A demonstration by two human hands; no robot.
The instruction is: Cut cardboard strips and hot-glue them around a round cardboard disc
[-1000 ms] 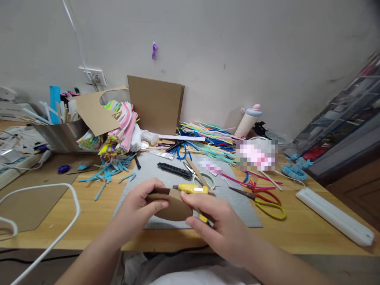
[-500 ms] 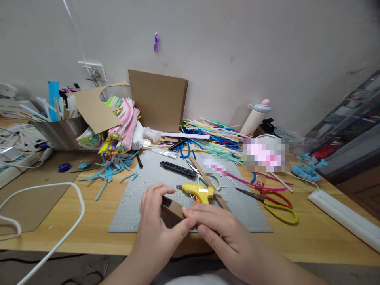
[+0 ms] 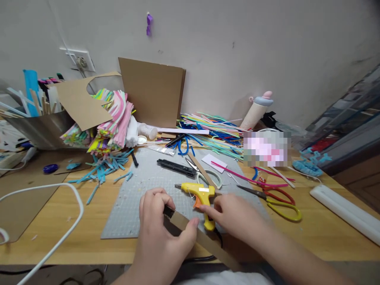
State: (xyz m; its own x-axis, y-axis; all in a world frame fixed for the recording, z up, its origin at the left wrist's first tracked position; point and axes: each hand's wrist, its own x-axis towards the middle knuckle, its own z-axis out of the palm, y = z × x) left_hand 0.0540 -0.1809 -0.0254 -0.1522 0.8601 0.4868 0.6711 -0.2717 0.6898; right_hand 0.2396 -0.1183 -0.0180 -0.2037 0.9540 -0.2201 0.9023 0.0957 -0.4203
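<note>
My left hand [image 3: 166, 233] grips a brown cardboard piece [image 3: 208, 241] with a long narrow strip edge, held at the front of the table. Just right of it, my right hand [image 3: 234, 213] is at the yellow glue gun [image 3: 198, 190], its fingers bent beside the handle and orange trigger; whether they grip it is hard to see. The glue gun lies on the grey cutting mat [image 3: 127, 206], its nozzle facing left. Behind it are a black utility knife [image 3: 176, 168], light-handled scissors [image 3: 214, 179] and a thin cardboard strip [image 3: 203, 171].
Red-and-yellow scissors [image 3: 283, 204] and a white power strip [image 3: 341, 213] lie on the right. Colourful pipe cleaners [image 3: 213, 132] and a tilted bottle [image 3: 255, 113] are at the back. A white cable [image 3: 77, 213] loops on the left, near blue scraps [image 3: 103, 170].
My right hand has left the cardboard and moved right to the glue gun. More of the cardboard strip shows, still in my left hand. The camera view has shifted slightly.
</note>
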